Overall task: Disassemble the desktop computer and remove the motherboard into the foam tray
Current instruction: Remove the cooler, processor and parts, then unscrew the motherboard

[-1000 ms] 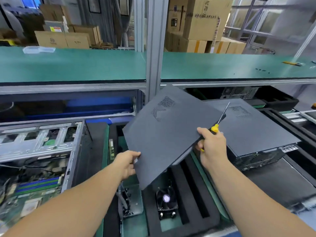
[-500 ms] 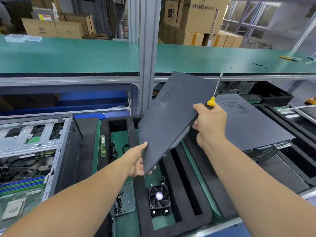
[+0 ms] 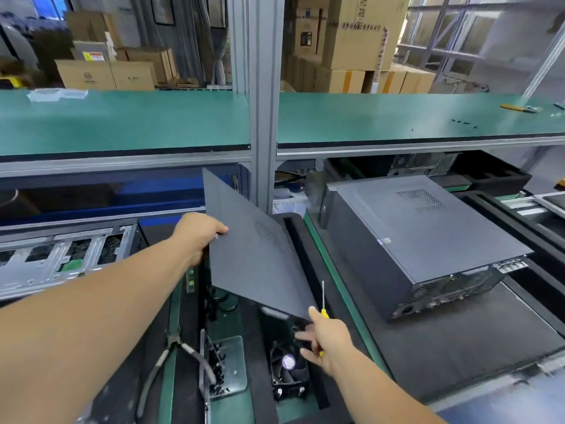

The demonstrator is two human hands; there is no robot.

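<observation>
A dark grey computer side panel [image 3: 256, 255] is being held tilted above a black foam tray [image 3: 263, 377]. The left hand [image 3: 198, 234] is gripping the panel's upper left edge, fingers curled over it. The right hand [image 3: 327, 338] is supporting the panel's lower corner with its fingers while holding a yellow-handled screwdriver [image 3: 323, 304], shaft pointing up. A cooling fan [image 3: 289, 367] is lying in the tray below. To the left, an opened computer case [image 3: 61, 258] is showing its metal frame. To the right, a closed desktop computer [image 3: 428, 240] is lying on its side. Pliers [image 3: 171, 356] are resting near the left forearm.
</observation>
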